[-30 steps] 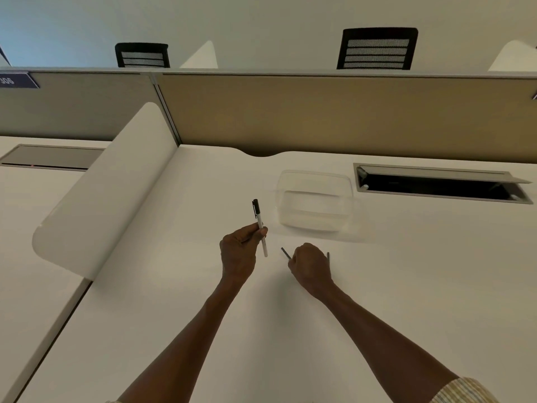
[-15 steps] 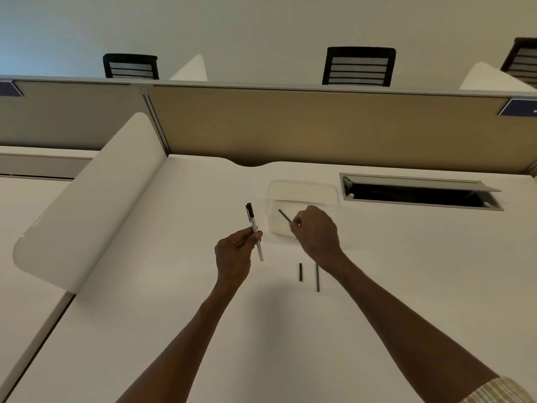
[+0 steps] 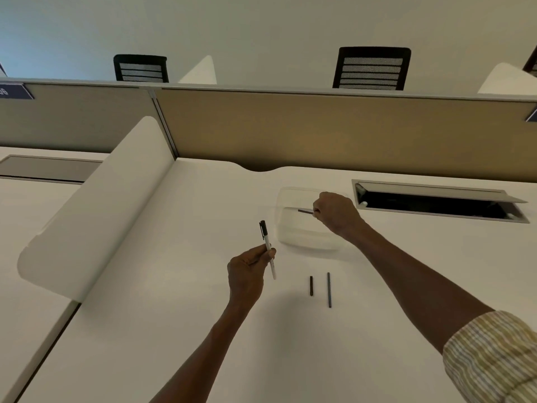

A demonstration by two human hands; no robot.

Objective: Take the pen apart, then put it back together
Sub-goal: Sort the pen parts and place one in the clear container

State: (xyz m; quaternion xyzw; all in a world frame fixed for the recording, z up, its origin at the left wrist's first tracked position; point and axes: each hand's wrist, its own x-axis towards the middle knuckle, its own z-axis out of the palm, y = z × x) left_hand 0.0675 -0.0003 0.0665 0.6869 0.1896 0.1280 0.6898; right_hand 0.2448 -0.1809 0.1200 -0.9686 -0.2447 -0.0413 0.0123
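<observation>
White desk (image 3: 290,359) spreads under both arms, with a curved white divider (image 3: 96,205) at its left edge and a tan partition (image 3: 334,132) along the back. The left hand (image 3: 250,274) is raised above the desk, its grip clenched on a pen (image 3: 268,248): a white barrel with a black cap at the top, held nearly upright and leaning slightly left, pinched about midway by thumb and fingers. The right hand (image 3: 337,213) reaches farther back, over a clear tray (image 3: 293,242) that sits on the desk; its grip pinches one end of a thin dark rod (image 3: 305,211), which points left and lies roughly level above the tray. Nearer the person, between the two arms, two more dark parts lie on the desk, side by side and apart from each other: a short piece (image 3: 311,285) on the left and a longer stick (image 3: 329,290) on the right, both running front to back. A striped sleeve (image 3: 494,353) covers the right upper arm. An open cable slot (image 3: 436,202) is set into the desk right of the tray. Two black chairs (image 3: 372,68) stand beyond the partition.
</observation>
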